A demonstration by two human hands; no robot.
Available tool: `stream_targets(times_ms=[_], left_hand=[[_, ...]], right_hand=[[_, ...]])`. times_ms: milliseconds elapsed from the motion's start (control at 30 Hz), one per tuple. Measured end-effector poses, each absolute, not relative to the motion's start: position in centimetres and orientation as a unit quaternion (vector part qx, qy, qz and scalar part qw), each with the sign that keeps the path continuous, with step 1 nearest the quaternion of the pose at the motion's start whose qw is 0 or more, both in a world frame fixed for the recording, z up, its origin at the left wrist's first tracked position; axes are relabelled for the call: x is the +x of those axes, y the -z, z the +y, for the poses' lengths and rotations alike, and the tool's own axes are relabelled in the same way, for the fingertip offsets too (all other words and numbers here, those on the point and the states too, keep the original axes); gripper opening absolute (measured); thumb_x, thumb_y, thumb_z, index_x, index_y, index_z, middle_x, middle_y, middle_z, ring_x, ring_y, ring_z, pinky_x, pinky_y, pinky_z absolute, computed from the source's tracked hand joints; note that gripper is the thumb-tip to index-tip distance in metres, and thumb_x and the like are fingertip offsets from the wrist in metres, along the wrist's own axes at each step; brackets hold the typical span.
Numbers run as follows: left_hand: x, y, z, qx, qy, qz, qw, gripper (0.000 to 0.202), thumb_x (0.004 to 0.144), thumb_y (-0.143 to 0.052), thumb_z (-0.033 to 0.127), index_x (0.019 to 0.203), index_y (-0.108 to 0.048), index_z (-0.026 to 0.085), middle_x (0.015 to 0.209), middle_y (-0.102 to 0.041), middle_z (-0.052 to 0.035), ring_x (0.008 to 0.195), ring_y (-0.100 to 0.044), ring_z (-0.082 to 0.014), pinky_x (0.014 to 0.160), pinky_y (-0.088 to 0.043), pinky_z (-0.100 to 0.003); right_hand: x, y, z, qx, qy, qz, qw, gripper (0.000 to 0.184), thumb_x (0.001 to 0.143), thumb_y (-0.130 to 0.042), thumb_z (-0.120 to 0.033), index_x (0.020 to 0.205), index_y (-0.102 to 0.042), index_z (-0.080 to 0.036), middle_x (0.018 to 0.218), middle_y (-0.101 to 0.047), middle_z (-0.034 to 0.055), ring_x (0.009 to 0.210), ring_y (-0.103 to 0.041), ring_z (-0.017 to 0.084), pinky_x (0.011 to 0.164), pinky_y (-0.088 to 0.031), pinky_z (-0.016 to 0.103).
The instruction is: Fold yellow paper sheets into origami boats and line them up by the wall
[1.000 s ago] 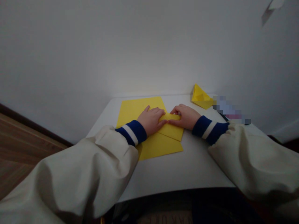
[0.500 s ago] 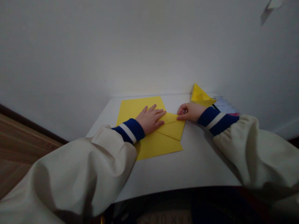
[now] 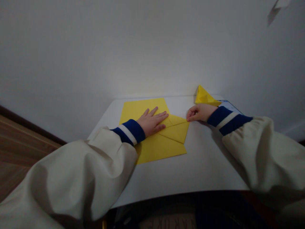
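Right fingers [image 3: 193, 117] farther right, left fingers [image 3: 162, 118] apparently flatter

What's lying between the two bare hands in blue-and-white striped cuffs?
In the head view, a folded yellow paper with a pointed corner fills the stretch between the spread left hand and the curled right hand.

An indoor room, possibly in a home, though its exact kind cannot be told; a compact white surface [image 3: 186, 175] stands up against a plain pale wall [image 3: 152, 47], and yellow paper [image 3: 159, 151] lying on it gives it the look of a desk; brown wood-grain panelling [image 3: 21, 144] shows at lower left; the light is dim.
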State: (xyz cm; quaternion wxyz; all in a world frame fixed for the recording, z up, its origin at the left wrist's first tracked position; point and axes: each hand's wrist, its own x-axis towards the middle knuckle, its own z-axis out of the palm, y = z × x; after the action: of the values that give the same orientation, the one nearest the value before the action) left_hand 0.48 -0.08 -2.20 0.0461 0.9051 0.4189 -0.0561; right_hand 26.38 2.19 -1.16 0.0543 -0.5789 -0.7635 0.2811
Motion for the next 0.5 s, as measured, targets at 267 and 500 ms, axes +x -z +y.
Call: stream_targets(times_ms=[267,500], left_hand=[[0.1,2.8,-0.1,0.91,0.049,0.411,0.026,0.055,0.093,-0.022,0.04,0.145,-0.016,0.025,0.151,-0.017,0.0016,0.139,-0.004,-0.0303,0.109,-0.006,-0.055],[0.0,2.3,-0.1,0.913,0.02,0.406,0.032,0.054,0.092,-0.024,0.041,0.143,-0.021,0.024,0.15,-0.021,-0.0003,0.138,-0.012,-0.0297,0.108,-0.011,-0.056]], right_hand=[[26.8,1.2,2.1,-0.558,-0.324,-0.763,0.052,0.015,0.072,-0.058,-0.03,0.08,-0.066,-0.019,0.051,-0.051,-0.0037,0.043,-0.041,0.009,0.043,-0.031,0.023],[24.2,0.8,0.7,-0.587,-0.181,-0.783,0.102,0.025,0.074,-0.058,-0.043,0.077,-0.065,-0.019,0.073,-0.066,0.0033,0.061,-0.055,0.013,0.054,-0.039,0.025]])
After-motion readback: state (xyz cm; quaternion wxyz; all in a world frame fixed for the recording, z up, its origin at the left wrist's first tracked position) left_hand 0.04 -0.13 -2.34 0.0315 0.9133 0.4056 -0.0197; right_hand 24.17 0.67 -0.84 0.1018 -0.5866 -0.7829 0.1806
